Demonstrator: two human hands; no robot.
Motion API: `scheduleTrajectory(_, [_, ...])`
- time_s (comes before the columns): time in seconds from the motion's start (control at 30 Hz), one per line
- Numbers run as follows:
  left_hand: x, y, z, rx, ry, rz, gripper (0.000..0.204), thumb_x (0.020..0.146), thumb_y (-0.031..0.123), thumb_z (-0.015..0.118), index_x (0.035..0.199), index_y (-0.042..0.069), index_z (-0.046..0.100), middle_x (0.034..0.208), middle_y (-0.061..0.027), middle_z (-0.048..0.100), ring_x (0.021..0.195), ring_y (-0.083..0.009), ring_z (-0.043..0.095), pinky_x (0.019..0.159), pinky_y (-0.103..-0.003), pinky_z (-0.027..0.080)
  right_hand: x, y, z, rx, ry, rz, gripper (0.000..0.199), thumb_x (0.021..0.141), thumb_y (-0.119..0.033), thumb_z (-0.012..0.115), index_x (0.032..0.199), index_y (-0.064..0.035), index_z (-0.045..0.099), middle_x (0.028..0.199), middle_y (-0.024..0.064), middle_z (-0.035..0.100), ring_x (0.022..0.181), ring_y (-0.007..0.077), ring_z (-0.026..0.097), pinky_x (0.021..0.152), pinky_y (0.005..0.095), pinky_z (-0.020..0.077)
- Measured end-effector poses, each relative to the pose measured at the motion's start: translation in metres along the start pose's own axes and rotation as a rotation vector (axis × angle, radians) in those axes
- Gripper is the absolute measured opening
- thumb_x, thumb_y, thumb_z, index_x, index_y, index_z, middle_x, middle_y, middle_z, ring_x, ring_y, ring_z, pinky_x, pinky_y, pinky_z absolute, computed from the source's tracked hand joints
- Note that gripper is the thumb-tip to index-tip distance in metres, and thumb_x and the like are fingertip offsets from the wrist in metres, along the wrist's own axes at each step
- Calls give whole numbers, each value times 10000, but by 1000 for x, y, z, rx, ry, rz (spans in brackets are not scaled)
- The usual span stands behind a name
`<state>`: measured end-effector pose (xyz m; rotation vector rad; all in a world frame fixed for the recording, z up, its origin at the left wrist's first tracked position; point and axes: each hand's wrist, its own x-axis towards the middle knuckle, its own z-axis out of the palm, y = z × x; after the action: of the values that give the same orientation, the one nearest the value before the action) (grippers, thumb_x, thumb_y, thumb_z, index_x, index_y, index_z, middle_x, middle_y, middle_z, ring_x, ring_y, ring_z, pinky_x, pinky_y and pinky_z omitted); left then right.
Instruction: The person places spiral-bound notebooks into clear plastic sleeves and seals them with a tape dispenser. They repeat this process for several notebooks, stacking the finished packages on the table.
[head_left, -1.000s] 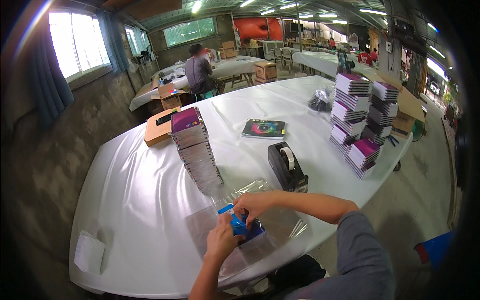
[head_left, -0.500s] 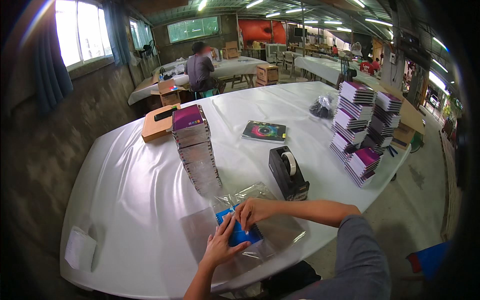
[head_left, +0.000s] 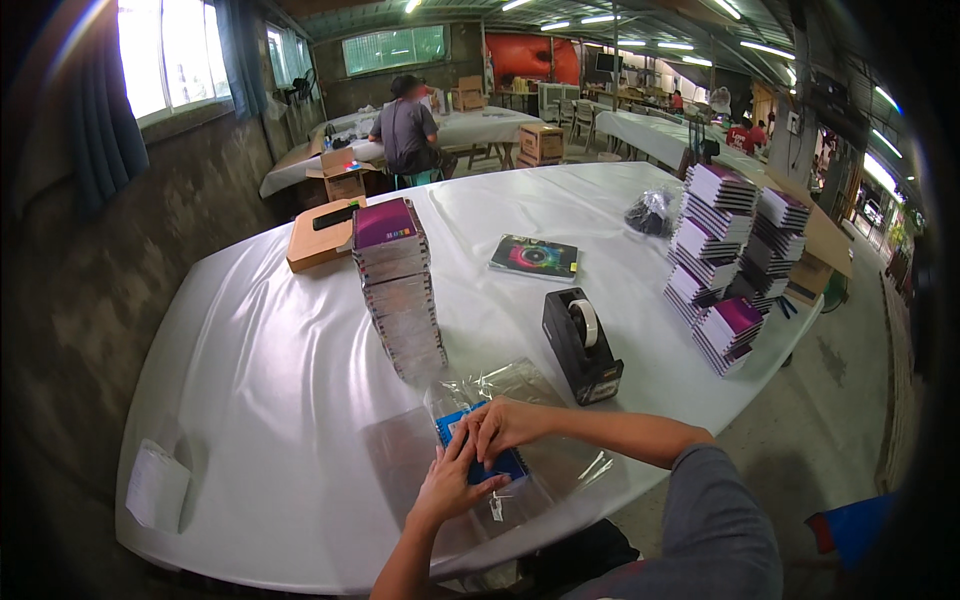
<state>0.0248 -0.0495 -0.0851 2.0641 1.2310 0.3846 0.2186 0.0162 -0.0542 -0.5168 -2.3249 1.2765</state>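
A small blue spiral notebook (head_left: 513,466) lies on clear plastic (head_left: 560,455) at the near edge of the white-covered table. My left hand (head_left: 452,482) rests on the notebook's left side, fingers stretched out and thumb spread along its near part. Just across from it, my right hand (head_left: 508,424) has bent fingers drawn together over the notebook's middle, touching or nearly touching the left fingertips. Whatever those fingers pinch, if anything, is hidden. A black tape dispenser (head_left: 580,350) with a pale roll stands beyond my right forearm.
Behind my left hand rises a tall stack of wrapped purple-topped notebooks (head_left: 400,290). More notebook piles (head_left: 710,245) stand at the right. A dark-covered notebook (head_left: 535,257) lies mid-table, a phone (head_left: 335,217) on a cardboard box (head_left: 310,245) far left. Another person (head_left: 407,135) sits beyond.
The whole view has shifted slightly. Both hands stay over the blue notebook, with only a small shift of the right fingers.
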Motion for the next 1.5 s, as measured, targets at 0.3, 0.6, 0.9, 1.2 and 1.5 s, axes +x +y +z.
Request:
scheduleTrajectory(0.3, [-1,-9,8,-186,198,172,1041,660,656,704,1456,158,255,1545,-179,38,1392,-460,113,1105,-544,185,4,-25,16,-365,-4,227,695,602,-16,799,1226,-142,519,1274,144,383,901,259,620,808,369,520])
scheduleTrajectory(0.6, [-1,-9,-4,-660,441,107,508,766,371,740,1209,167,596,1483,-195,222,1413,-339,159,1124,-446,186,11,-59,19,-474,21,254,1197,527,54,822,1451,-324,162,1458,231,133,1082,405,558,894,430,517])
scheduleTrajectory(0.9, [1,-17,-20,-42,211,-45,671,647,450,797,1257,266,588,1490,-220,253,1383,-430,178,1088,-486,286,12,-63,17,-480,-17,303,1217,556,-71,852,1481,-315,100,1497,243,35,1205,431,469,937,447,482])
scheduleTrajectory(1.2, [-3,-5,-30,-219,160,-176,744,606,420,834,1281,259,565,1464,-292,234,1308,-392,318,969,-443,385,-98,-88,36,-525,684,269,675,692,-298,807,1271,-116,510,1297,184,458,1197,350,481,979,430,409])
scheduleTrajectory(1.5, [2,-7,-23,-373,178,-209,737,586,326,885,1253,214,591,1496,-306,71,1099,-398,564,584,-351,595,-151,-17,-62,131,1055,1047,450,820,-544,625,980,-124,641,942,27,580,839,158,516,637,289,364])
